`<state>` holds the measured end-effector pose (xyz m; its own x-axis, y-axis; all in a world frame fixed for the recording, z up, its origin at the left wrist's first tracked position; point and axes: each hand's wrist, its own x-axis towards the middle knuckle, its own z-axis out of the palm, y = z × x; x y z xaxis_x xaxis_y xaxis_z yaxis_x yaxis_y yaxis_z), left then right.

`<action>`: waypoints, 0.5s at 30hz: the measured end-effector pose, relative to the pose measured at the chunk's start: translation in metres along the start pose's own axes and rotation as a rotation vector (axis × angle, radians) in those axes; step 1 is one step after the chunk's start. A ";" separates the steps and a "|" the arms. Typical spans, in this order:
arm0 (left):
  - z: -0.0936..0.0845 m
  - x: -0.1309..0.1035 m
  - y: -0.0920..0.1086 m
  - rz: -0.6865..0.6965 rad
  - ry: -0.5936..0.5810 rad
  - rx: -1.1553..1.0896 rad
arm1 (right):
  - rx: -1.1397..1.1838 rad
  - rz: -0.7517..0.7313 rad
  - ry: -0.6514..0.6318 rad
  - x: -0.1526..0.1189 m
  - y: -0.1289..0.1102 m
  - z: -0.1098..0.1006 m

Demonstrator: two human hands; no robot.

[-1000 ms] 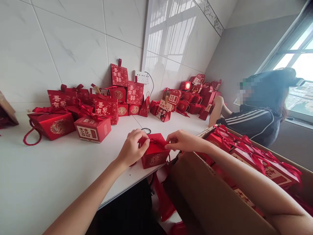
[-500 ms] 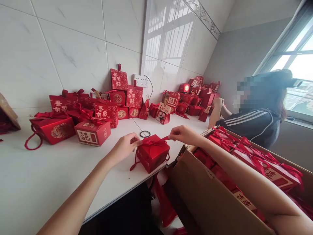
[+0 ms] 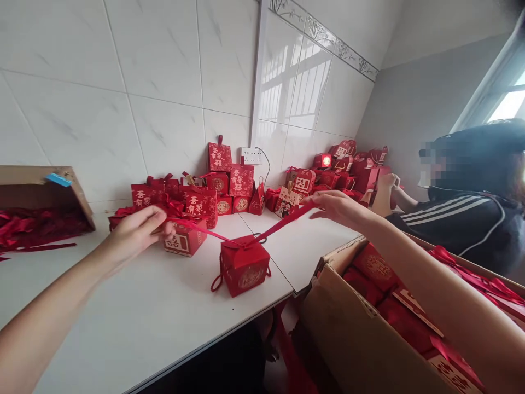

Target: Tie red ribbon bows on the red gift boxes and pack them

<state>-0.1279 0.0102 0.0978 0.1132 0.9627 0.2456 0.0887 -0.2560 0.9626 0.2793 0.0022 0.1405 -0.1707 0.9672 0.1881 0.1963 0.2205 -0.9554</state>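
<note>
A small red gift box (image 3: pixel 245 271) with gold print stands upright on the white table, red cord handles hanging at its sides. From its top a red ribbon (image 3: pixel 283 223) runs out both ways, stretched between my hands. My left hand (image 3: pixel 133 232) is closed in a pinch on one end, held out to the left in front of other boxes. The other end is pinched by my right hand (image 3: pixel 338 208), raised to the right above the table. No bow loops show on the box top, only the ribbon crossing there.
Several finished-looking red boxes (image 3: pixel 200 205) stand along the tiled wall, with another pile (image 3: pixel 340 175) farther right. A cardboard carton (image 3: pixel 340 306) of red boxes is at the right front. Red ribbons lie in a carton (image 3: pixel 77 191) at left. A person (image 3: pixel 459 213) sits at right.
My hands have moved apart, pulling the ribbon ends outward. The bow on the box top has come out into a long stretched ribbon. The view has turned left.
</note>
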 end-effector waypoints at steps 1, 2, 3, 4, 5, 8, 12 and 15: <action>0.009 0.003 0.012 0.028 0.017 -0.062 | 0.136 -0.029 -0.045 0.005 -0.009 0.015; 0.019 0.006 0.024 0.074 0.049 -0.121 | 0.248 -0.047 -0.090 0.011 -0.017 0.031; 0.030 0.010 0.035 0.103 0.049 -0.165 | 0.337 -0.057 -0.127 0.016 -0.024 0.048; 0.041 0.013 0.044 0.125 0.052 -0.185 | 0.405 -0.059 -0.150 0.022 -0.030 0.064; 0.050 0.016 0.052 0.142 0.039 -0.197 | 0.453 -0.056 -0.158 0.027 -0.035 0.078; 0.072 0.022 0.067 0.177 -0.028 -0.195 | 0.536 -0.031 -0.134 0.041 -0.042 0.113; 0.089 0.023 0.073 0.199 -0.082 -0.187 | 0.628 -0.005 -0.173 0.049 -0.044 0.136; 0.089 0.019 0.071 0.166 -0.122 -0.256 | 0.618 -0.013 -0.186 0.046 -0.043 0.134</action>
<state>-0.0318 0.0028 0.1603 0.2241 0.8881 0.4013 -0.1912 -0.3637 0.9117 0.1339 0.0204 0.1600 -0.3451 0.9146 0.2109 -0.3899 0.0647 -0.9186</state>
